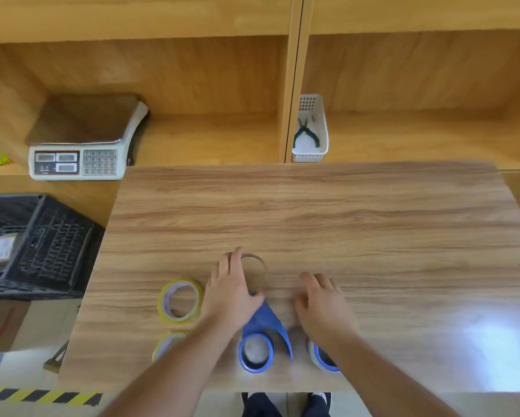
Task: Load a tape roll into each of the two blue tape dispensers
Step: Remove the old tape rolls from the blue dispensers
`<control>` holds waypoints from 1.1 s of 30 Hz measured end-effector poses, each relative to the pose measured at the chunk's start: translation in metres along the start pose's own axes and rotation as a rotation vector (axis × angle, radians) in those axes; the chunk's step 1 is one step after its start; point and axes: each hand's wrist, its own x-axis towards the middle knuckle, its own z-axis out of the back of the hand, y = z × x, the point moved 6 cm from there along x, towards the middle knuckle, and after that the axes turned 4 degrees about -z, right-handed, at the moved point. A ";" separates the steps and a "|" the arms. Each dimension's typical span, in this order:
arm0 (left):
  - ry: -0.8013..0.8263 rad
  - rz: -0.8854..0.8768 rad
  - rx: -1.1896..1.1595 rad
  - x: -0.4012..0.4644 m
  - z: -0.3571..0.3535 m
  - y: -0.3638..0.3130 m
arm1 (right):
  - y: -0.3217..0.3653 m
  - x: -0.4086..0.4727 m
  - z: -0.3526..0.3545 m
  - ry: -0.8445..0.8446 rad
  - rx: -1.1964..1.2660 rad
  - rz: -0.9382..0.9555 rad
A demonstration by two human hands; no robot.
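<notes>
One blue tape dispenser (263, 329) lies near the table's front edge, its round hub toward me. My left hand (230, 291) covers the dispenser's far tip, with fingers on the far rim and thumb on the near rim of a thin brown cardboard ring (260, 264). My right hand (323, 310) is flat above the table with fingers spread and holds nothing. The second blue dispenser (323, 361) shows only partly under my right wrist. A yellow-edged tape roll (179, 299) lies left of my left hand. Another tape roll (165, 346) is half hidden by my left forearm.
The wood-grain table (342, 221) stretches away from me and to the right. Behind it, a shelf holds a weighing scale (81, 139) and a white basket (311, 130) with pliers. A black plastic crate (36, 245) stands left of the table.
</notes>
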 end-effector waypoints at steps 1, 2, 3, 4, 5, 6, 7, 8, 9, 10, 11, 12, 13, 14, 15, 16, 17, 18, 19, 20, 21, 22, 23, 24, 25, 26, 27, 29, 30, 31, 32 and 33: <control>0.008 0.014 0.002 0.012 -0.002 -0.003 | -0.007 0.001 0.005 -0.026 -0.009 -0.004; 0.019 0.030 -0.003 0.024 -0.004 -0.005 | -0.015 0.001 0.010 -0.050 -0.016 -0.013; 0.029 0.045 -0.013 0.035 -0.007 -0.006 | -0.023 0.001 0.013 -0.068 -0.020 -0.025; 0.032 0.052 -0.016 0.044 -0.010 -0.007 | -0.032 0.000 0.016 -0.072 -0.019 -0.047; 0.028 0.051 -0.013 0.052 -0.013 -0.008 | -0.042 -0.001 0.019 -0.073 -0.015 -0.071; 0.026 0.053 -0.007 0.060 -0.017 -0.008 | -0.052 -0.002 0.021 -0.064 -0.012 -0.097; 0.033 0.059 -0.002 0.066 -0.021 -0.008 | -0.062 -0.005 0.022 -0.059 -0.015 -0.121; 0.050 0.066 0.004 0.072 -0.026 -0.008 | -0.071 -0.007 0.024 -0.059 -0.022 -0.147; 0.074 0.071 0.008 0.077 -0.030 -0.008 | -0.080 -0.009 0.027 -0.066 -0.026 -0.169; 0.097 0.078 0.011 0.082 -0.035 -0.008 | -0.089 -0.011 0.028 -0.059 -0.027 -0.195; 0.114 0.086 0.010 0.087 -0.039 -0.007 | -0.097 -0.014 0.028 -0.049 -0.022 -0.216; 0.125 0.096 0.007 0.091 -0.042 -0.006 | -0.104 -0.016 0.027 -0.033 -0.019 -0.237; 0.132 0.108 0.002 0.095 -0.045 -0.004 | -0.111 -0.017 0.026 -0.025 -0.020 -0.253; 0.134 0.119 -0.002 0.098 -0.048 -0.003 | -0.117 -0.018 0.025 -0.021 -0.023 -0.268; 0.134 0.125 -0.006 0.101 -0.051 -0.002 | -0.121 -0.019 0.024 -0.025 -0.019 -0.277; 0.134 0.128 -0.006 0.103 -0.053 -0.002 | -0.123 -0.020 0.025 -0.026 -0.011 -0.285; 0.132 0.126 -0.004 0.105 -0.055 -0.002 | -0.123 -0.021 0.024 -0.012 -0.015 -0.279; 0.134 0.126 0.001 0.106 -0.056 -0.002 | -0.121 -0.021 0.023 0.014 -0.039 -0.260; 0.139 0.126 0.005 0.106 -0.057 -0.002 | -0.120 -0.022 0.022 0.038 -0.047 -0.242; 0.146 0.125 0.009 0.106 -0.058 -0.003 | -0.120 -0.021 0.020 0.054 -0.039 -0.241; 0.146 0.115 0.012 0.104 -0.058 -0.005 | -0.121 -0.021 0.020 0.054 -0.020 -0.249; 0.136 0.095 0.017 0.100 -0.057 -0.009 | -0.123 -0.022 0.018 0.050 0.010 -0.265; 0.113 0.056 0.023 0.094 -0.055 -0.015 | -0.124 -0.023 0.017 0.047 0.042 -0.270; 0.086 0.000 0.028 0.085 -0.053 -0.024 | -0.124 -0.024 0.015 0.062 0.058 -0.265; 0.066 -0.072 0.024 0.073 -0.052 -0.034 | -0.125 -0.025 0.011 0.089 0.073 -0.263; 0.063 -0.144 0.010 0.057 -0.055 -0.045 | -0.126 -0.027 0.008 0.119 0.094 -0.267; 0.086 -0.204 -0.017 0.039 -0.059 -0.056 | -0.126 -0.029 0.005 0.141 0.119 -0.270; 0.190 -0.274 -0.083 -0.002 -0.073 -0.076 | -0.126 -0.033 0.002 0.172 0.141 -0.266; 0.242 -0.283 -0.106 -0.023 -0.081 -0.084 | -0.126 -0.036 0.000 0.190 0.141 -0.262; 0.276 -0.283 -0.119 -0.041 -0.089 -0.090 | -0.127 -0.038 -0.002 0.203 0.144 -0.257; 0.291 -0.279 -0.123 -0.058 -0.098 -0.096 | -0.128 -0.041 -0.004 0.219 0.145 -0.256; 0.292 -0.269 -0.124 -0.071 -0.106 -0.100 | -0.129 -0.044 -0.006 0.231 0.151 -0.254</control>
